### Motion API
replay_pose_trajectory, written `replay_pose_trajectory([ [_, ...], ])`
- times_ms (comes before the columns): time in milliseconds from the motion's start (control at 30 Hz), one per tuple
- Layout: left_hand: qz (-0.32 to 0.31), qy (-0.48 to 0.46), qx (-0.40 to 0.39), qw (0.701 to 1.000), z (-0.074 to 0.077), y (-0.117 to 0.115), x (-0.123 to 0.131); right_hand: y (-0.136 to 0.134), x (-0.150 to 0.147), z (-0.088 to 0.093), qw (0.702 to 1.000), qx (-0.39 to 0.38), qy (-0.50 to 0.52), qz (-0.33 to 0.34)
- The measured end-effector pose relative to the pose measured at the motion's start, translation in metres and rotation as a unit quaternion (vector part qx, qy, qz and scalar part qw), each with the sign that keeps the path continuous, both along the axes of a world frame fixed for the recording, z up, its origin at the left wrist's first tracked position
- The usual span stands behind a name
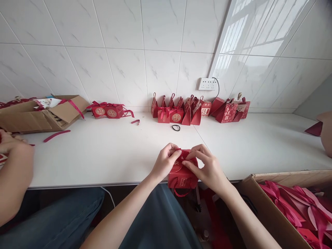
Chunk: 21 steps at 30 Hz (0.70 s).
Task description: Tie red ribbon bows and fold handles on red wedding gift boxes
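A red gift box (pixel 183 178) with gold lettering and a twisted red cord handle (pixel 178 193) sits at the front edge of the white table, partly jutting over it. My left hand (pixel 168 157) is closed on the box's top left side, thumb and fingers pinched near its upper edge. From the right, my right hand (pixel 203 164) pinches at the top of the same box, its thumb and forefinger close to the middle. What exactly lies between the right fingertips is too small to make out; it looks like a red flap or ribbon of the box.
Small red favor boxes (pixel 177 116) stand along the tiled wall, with a black hair tie (pixel 175 128) before them. At left are an open carton (pixel 52 119) and a co-worker's arm (pixel 19 166). Another carton (pixel 269 207) of red ribboned boxes is at right, near another person's hand (pixel 326 138).
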<state>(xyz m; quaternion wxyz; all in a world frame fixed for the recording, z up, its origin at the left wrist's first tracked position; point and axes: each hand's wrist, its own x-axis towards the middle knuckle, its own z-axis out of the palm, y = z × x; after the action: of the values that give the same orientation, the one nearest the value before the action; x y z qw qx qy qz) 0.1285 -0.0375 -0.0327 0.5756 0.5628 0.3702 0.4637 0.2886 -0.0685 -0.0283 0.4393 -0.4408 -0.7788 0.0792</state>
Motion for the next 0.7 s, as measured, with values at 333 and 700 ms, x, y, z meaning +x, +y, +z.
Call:
replay_pose_trajectory([
  [333,-0.016,0.076,0.061,0.995,0.006,-0.001,-0.005,-0.002,-0.002,-0.002,0.992,0.100,-0.072,-0.040],
  [700,0.099,0.297,0.199,0.929,0.015,-0.028,-0.016,-0.015,0.026,-0.002,0.948,0.184,-0.256,-0.047],
])
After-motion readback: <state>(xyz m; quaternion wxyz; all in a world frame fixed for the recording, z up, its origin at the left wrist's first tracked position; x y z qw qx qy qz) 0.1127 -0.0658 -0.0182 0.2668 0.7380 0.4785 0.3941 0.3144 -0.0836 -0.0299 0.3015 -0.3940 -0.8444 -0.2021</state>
